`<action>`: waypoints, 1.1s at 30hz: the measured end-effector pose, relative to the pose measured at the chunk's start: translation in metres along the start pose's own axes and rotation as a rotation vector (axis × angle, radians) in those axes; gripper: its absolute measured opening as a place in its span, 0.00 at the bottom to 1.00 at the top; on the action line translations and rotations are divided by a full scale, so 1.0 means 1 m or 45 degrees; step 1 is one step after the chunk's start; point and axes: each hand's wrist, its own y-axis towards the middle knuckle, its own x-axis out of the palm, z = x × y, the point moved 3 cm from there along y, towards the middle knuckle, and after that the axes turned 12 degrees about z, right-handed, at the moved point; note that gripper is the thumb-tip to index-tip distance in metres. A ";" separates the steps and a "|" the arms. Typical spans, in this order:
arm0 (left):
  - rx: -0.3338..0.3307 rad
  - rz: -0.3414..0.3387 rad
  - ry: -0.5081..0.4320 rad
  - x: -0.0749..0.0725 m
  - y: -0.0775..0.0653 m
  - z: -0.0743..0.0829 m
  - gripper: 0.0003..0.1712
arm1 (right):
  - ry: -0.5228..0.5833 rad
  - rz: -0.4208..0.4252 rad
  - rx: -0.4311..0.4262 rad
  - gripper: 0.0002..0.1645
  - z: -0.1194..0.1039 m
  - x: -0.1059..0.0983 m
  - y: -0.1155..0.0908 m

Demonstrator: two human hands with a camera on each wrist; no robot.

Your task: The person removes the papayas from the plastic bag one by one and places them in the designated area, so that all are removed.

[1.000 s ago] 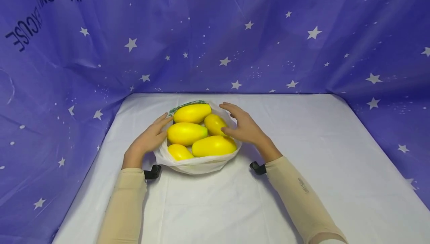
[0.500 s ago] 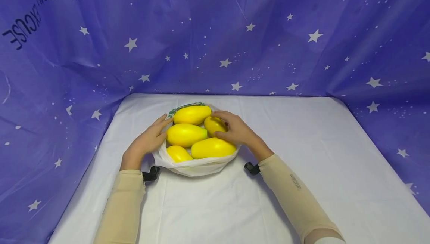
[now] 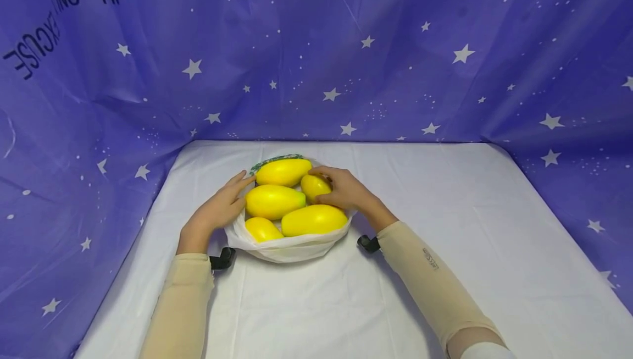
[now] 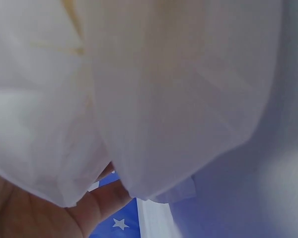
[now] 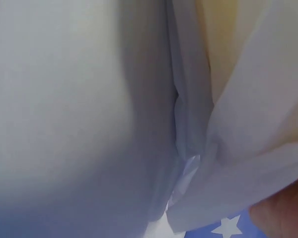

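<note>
A white plastic bag lies spread on the table, its mouth rolled wide, with several yellow papayas in it. My right hand reaches in at the right side and grips the small papaya, thumb in front and fingers behind. At the left rim rests my left hand, fingers fairly straight, fingertips near the back papaya. Between the hands lie a middle papaya with a green end, a front right papaya and a front left one. Both wrist views are mostly filled by bag plastic.
A white cloth covers the table. Purple sheeting with stars and lettering hangs behind it and along both sides. Each forearm wears a beige sleeve and a black wrist mount. Green print shows at the bag's back rim.
My right hand has moved left, from the bag's right rim onto the small papaya, and its fingers have closed round it. The left hand has stayed at the left rim.
</note>
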 end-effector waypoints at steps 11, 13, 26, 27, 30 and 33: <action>0.004 0.001 0.001 0.001 0.001 0.001 0.32 | 0.043 0.142 0.004 0.38 -0.010 -0.015 -0.004; 0.004 0.003 0.003 0.000 0.002 0.001 0.32 | 0.036 0.169 -0.008 0.38 -0.012 -0.020 -0.004; -0.004 -0.008 0.000 0.002 0.000 0.002 0.32 | 0.068 0.360 0.078 0.37 -0.005 -0.056 -0.010; -0.003 -0.008 -0.003 0.002 0.000 0.002 0.32 | 0.075 0.372 0.094 0.37 -0.002 -0.059 -0.011; -0.002 -0.005 -0.002 0.002 -0.001 0.002 0.32 | 0.085 0.410 0.139 0.37 0.005 -0.066 -0.013; 0.004 0.000 0.000 0.003 -0.002 0.002 0.32 | 0.061 0.463 0.192 0.38 0.015 -0.073 -0.016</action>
